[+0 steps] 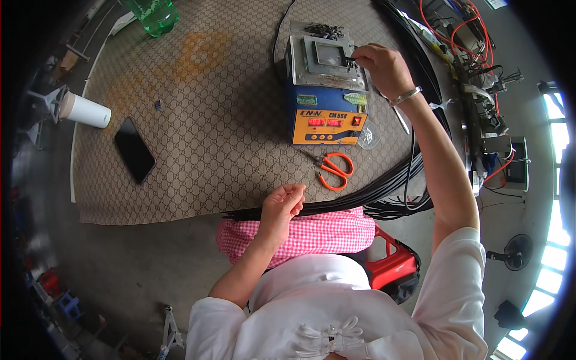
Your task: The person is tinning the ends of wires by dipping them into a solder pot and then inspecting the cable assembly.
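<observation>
On the patterned mat [198,120], our right hand [384,66] reached forward to the blue and orange bench machine [327,90], its fingers pinched on the end of a thin black wire [350,57] held at the edge of the grey tray on the machine's top. Near the table's front edge, our left hand [281,207] rested with its fingers curled and pressed together around a bundle of black cables [360,195], which ran from that hand off to the right and looped down beside the red stool [393,267]. Just beyond the bundle, orange-handled scissors [335,170] lay on the mat in front of the machine. Farther left, a black phone [134,149] lay flat, well apart from both hands, with a white cup [85,110] on its side near the mat's left edge and a green bottle [153,15] at the far side. A small heap of dark cut pieces [324,29] sat behind the machine.
</observation>
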### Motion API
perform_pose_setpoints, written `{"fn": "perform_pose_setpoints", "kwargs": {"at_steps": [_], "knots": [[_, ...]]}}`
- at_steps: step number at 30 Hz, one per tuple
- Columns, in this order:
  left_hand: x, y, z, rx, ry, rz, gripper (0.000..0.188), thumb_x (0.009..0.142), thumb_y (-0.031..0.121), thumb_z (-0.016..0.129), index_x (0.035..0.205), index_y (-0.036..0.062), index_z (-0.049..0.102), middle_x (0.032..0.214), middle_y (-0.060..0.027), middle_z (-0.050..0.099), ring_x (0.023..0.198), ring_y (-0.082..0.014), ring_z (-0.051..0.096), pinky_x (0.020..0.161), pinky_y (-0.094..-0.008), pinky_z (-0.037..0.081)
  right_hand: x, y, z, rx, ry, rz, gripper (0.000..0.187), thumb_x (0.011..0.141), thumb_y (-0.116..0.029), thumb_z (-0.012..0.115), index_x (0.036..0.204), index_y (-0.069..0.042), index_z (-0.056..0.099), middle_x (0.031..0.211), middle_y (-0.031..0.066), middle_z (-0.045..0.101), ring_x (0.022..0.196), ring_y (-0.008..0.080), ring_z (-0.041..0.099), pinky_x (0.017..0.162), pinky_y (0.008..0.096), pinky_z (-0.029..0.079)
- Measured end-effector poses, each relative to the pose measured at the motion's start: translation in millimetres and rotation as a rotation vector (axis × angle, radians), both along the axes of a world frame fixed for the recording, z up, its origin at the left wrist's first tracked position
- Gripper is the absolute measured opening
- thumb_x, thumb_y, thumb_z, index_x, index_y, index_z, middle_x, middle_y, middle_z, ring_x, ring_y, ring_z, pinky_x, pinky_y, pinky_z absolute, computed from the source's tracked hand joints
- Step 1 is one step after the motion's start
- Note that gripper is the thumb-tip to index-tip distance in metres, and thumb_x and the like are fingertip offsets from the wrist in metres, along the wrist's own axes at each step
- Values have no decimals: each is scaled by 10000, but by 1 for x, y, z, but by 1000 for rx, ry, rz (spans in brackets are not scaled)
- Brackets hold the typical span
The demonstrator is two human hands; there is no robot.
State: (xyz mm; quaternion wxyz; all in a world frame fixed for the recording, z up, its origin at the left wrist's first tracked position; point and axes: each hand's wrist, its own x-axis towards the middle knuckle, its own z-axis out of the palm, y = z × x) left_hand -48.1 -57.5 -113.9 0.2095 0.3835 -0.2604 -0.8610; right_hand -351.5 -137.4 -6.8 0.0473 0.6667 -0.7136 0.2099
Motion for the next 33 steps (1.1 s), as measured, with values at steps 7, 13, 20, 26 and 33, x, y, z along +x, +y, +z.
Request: {"fn": "perform_pose_setpoints", "kwargs": {"at_steps": [7,13,20,26,33], "knots": [[0,-1,0,6,2,-10,136,858,145,555,926,31,588,694,12,526,606,-57,445,572,-178,358,3,-10,-6,70,109,-23,92,798,-141,548,840,-115,626,810,36,599,772,257,586,676,358,466],[0,-1,-2,3,8,-8,136,861,149,551,922,33,588,690,12,522,604,-57,441,568,-182,351,7,-13,-6,96,142,-22,90,799,-127,542,830,-106,623,816,41,590,780,253,579,686,355,461],[0,-1,-2,12,14,-4,125,863,141,546,917,36,590,690,13,520,604,-59,439,568,-187,353,9,-13,-3,114,137,-35,103,807,-134,539,846,-109,630,825,38,593,782,249,583,694,354,464],[0,-2,-1,5,14,-8,124,867,139,540,916,37,590,691,12,520,604,-59,440,568,-186,354,-3,-13,2,118,73,-25,117,807,-151,543,869,-124,639,844,44,612,791,253,593,703,355,468],[0,-2,-2,9,19,-15,135,870,147,535,920,35,590,697,10,524,607,-60,443,571,-187,358,-6,-19,3,167,137,-25,129,805,-161,541,864,-116,647,845,61,629,789,260,600,719,358,468]]}}
